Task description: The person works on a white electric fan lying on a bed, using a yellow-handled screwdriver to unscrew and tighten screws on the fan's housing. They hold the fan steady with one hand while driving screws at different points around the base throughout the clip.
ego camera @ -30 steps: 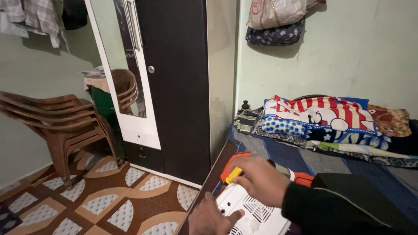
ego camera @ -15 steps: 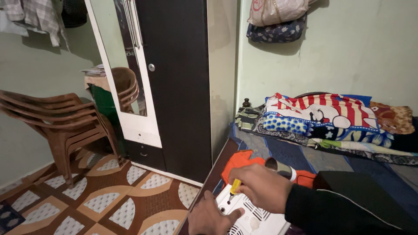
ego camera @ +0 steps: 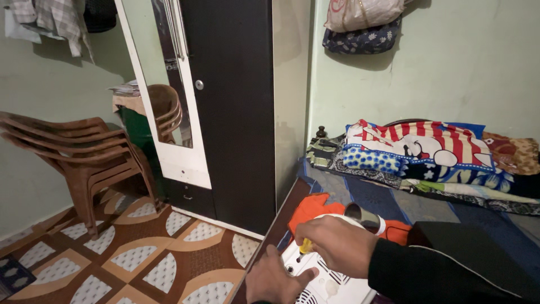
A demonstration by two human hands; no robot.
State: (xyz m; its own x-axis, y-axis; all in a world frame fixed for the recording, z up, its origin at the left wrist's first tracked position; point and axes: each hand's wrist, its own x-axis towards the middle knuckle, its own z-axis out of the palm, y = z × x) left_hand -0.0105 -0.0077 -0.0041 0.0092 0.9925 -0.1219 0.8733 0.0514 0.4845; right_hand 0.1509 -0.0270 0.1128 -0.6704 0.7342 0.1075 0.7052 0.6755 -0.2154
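Note:
A white plastic appliance with vent slots (ego camera: 326, 284) lies on the bed's near corner, partly on an orange cloth (ego camera: 315, 207). My right hand (ego camera: 336, 244) is closed around a small screwdriver with a yellow handle (ego camera: 305, 246), its tip pointing down at the white casing. My left hand (ego camera: 275, 277) rests on the casing's left edge, thumb pressed on its surface, holding it steady. A dark sleeve covers my right forearm. A grey cylindrical part (ego camera: 363, 215) sticks out beyond my right hand.
A dark wardrobe with a mirrored door (ego camera: 225, 107) stands ahead. Stacked brown plastic chairs (ego camera: 84, 160) sit at the left on a patterned floor. Folded blankets (ego camera: 422, 152) lie at the bed's head. Bags (ego camera: 360, 25) hang on the green wall.
My right hand has shifted slightly down and left with the screwdriver, bringing its tip onto the casing. My left hand has stayed on the casing's edge.

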